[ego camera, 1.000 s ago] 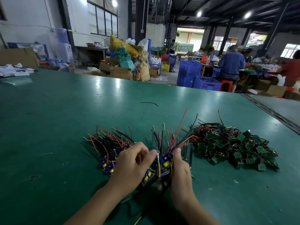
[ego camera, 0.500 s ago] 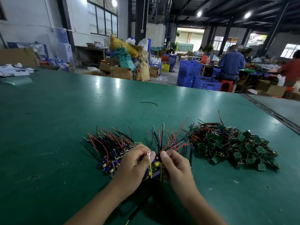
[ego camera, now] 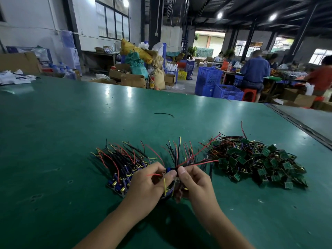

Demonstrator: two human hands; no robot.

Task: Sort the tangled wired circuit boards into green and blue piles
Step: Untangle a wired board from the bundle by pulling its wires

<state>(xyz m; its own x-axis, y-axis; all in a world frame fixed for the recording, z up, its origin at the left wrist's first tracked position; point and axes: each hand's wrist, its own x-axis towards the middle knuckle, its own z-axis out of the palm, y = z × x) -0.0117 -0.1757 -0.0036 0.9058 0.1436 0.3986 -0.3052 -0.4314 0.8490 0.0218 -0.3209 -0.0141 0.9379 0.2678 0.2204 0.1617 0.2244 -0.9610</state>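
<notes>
Snapshot status:

- Your left hand [ego camera: 150, 186] and right hand [ego camera: 195, 182] were close together, low centre over the matte green table top [ego camera: 71, 123], thumbs nearly meeting.
- Both were curled round and pinching the same small clump of blue circuit boards [ego camera: 168, 171], which trailed red, black and yellow wire leads. The leads fanned away from you.
- I couldn't tell whether the clump was lifted or resting on the table. Your fingers hid its underside.

Done, as far as visible:

- The flat pile of blue wired boards [ego camera: 122, 169] lay just beside your left hand, leads pointing away from you.
- The bigger heap of small green square boards [ego camera: 255, 162], with dark tangled wires, sat to your right, near that hand but not touching it.
- Each pile read as one colour from this angle. I couldn't check the insides because the tangle was too dense.

Left to do, my judgement:

- You were close to finished. The only unsorted material I could see was the clump you held.
- It looked blue, so it belonged on the left pile.
- A green board could have been hidden under your fingers.
- One long red lead ran from the clump toward the green heap. It may have been snagged there, so free it before placing.

A short loose black wire [ego camera: 164, 114] lay further out on the table, well apart from both piles.
</notes>
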